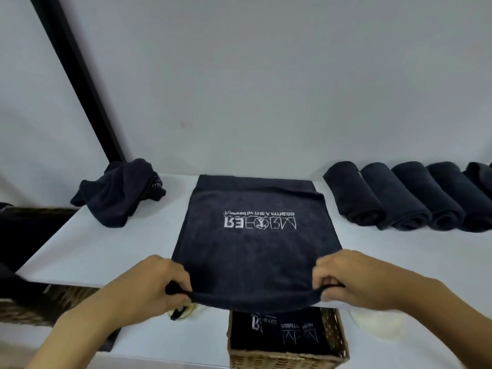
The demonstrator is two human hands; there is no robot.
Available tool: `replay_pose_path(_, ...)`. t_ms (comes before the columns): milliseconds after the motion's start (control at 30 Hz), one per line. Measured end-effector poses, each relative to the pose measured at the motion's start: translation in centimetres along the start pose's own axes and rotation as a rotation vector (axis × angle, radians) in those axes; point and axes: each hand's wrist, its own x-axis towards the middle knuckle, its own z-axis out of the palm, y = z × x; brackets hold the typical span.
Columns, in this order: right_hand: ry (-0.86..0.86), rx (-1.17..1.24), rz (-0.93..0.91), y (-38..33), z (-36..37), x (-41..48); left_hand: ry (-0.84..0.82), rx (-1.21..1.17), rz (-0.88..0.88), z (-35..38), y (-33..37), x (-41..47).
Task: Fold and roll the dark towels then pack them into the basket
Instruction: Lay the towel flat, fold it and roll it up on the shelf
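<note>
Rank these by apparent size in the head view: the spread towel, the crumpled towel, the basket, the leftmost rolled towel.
1. spread towel, clearly largest.
2-3. crumpled towel and basket: alike; basket is nearer and partly hidden, so unranked.
4. leftmost rolled towel, smallest.

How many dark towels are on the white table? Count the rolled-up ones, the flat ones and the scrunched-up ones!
Rolled towels: 5 (the last is cut off by the picture's edge)
Flat towel, gripped by the left hand and the right hand: 1
Scrunched towel: 1
Total: 7
</note>
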Motion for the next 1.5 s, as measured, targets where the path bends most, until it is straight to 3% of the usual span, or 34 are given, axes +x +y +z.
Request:
replay_pose_path(67, 0.003, 0.199, 0.039, 0.0, -1.1, 0.6, -0.058, -0.083, -0.046, -0.9, 0.7, 0.9)
replay_pose_path(100, 0.100, 0.296, 0.074, 0.5, -1.8, 1.3, -0.012, -0.103, -0.071, -1.3, 0.8, 2.1)
replay_pose_path(167, 0.366, 0.358, 0.197, 2.4, -3.0, 3.6, 0.209, -0.093, -0.103, -1.4, 0.2, 5.4)
replay_pose_path(233, 0.492, 0.327, 0.349, 4.5, -3.9, 6.3, 0.384, -0.054, -0.134, -1.4, -0.9, 9.5)
replay_pose_path(400, 0.317, 0.003, 0.538, 8.1, -4.8, 11.6, 0.395, -0.074, -0.377, -1.9, -4.8, 17.2)
replay_pose_path(533, 0.311, -0.168, 0.561, 8.7, -5.4, 13.2, 0.390, -0.101, -0.471, -2.8, -5.5, 18.9)
replay_pose_path(633, 0.300, -0.054, 0.541, 10.1, -7.2, 13.9, 0.394, -0.184, -0.441, -4.0, -6.0, 19.2)
replay_pose_path(800, 0.322, 0.503, 0.526, 12.3, -10.7, 13.8, 0.304, -0.208, -0.376, -5.4, -7.0, 20.4)
replay_pose_path(900, 0.252, 0.584, 0.506, 13.7, -11.1, 14.2, 0.205, -0.185, -0.376, -6.5, -7.1, 21.1)
replay_pose_path(1033, 0.340, 0.748, 0.492, 14.8, -12.0, 15.2, 0.333, -0.630, -0.319, -9.1, -7.3, 21.7)
replay_pose_path(1133, 0.531, 0.774, 0.559, 15.7, -12.3, 16.9, 0.451, -0.704, -0.405, -9.4, -8.5, 24.4)
replay_pose_path(1267, 0.683, 0.508, 0.628, 15.4, -11.0, 19.2, 0.594, -0.395, -0.544, -7.1, -9.7, 27.7)
replay_pose_path(1333, 0.701, 0.302, 0.577, 14.1, -9.4, 19.3, 0.602, -0.211, -0.482, -5.9, -8.9, 27.5)
replay_pose_path(1400, 0.677, 0.191, 0.437, 12.0, -6.9, 18.6, 0.598, -0.084, -0.299, -4.5, -7.7, 26.2)
replay_pose_path(1500, 0.485, 0.137, 0.243, 9.4, -2.6, 17.0, 0.403, -0.035, -0.024, -1.4, -5.6, 22.5)
